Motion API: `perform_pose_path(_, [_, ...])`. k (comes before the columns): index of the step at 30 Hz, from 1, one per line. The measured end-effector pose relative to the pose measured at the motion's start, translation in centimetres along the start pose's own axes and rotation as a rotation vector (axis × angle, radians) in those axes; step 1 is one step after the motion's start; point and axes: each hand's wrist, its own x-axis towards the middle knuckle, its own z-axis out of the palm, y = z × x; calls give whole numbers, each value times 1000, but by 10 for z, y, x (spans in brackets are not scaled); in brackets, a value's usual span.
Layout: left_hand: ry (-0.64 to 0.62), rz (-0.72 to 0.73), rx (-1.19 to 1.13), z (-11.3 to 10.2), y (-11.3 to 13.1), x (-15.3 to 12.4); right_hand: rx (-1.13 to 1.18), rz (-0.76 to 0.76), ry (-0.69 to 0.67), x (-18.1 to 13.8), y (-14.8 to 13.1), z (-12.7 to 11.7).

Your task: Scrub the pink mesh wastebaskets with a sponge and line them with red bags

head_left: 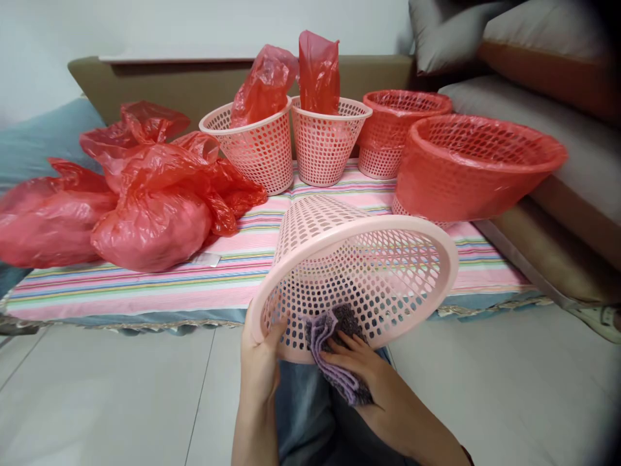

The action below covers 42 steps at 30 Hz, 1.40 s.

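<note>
A pink perforated plastic basket (369,272) lies tilted on its side in front of me, its mouth facing me. My left hand (259,362) grips its rim at the lower left, thumb inside. My right hand (361,366) holds a folded purple-grey cloth (334,349) and presses it against the inside of the basket near the lower rim.
On a striped mat (233,272) stand two pink baskets (257,145) (327,139) with red bags stuffed in, and two baskets (395,126) (473,165) lined with red bags. A heap of red plastic bags (140,200) lies left. Sofa cushions (557,110) at right; tiled floor (121,395) below.
</note>
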Motion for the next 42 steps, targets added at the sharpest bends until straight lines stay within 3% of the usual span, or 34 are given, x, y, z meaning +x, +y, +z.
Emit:
perform_pose_path(3, [3, 3, -7, 0, 0, 1, 84, 49, -28, -19, -2, -2])
perform_pose_path(7, [-13, 14, 20, -2, 2, 0, 243, 104, 55, -27, -3, -12])
perform_pose_path(13, [-267, 92, 49, -7, 0, -3, 380, 115, 209, -16, 0, -31])
perform_pose_path(17, [-452, 139, -97, 0, -12, -4, 396, 98, 333, -16, 5, -29])
perform_pose_path(19, [-481, 147, -128, 8, -23, -5, 405, 84, 369, -16, 6, -25])
perform_pose_path(22, [-418, 103, -52, 21, -45, -8, 419, 72, 404, -13, 5, -21])
perform_pose_path(25, [-275, -25, -7, 33, -66, -15, 442, 64, 413, -8, 3, -16])
perform_pose_path(28, [-186, -94, -58, 42, -72, -21, 430, 49, 393, -6, 2, -12])
perform_pose_path(34, [-145, -79, -120, 38, -43, -21, 454, 62, 265, -16, 8, -19])
perform_pose_path(38, [-37, 36, 137, 15, -21, -16, 464, -1, 423, -5, -2, -43])
perform_pose_path(42, [2, 208, 307, 1, -5, -20, 229, -206, 463, 42, -18, -69])
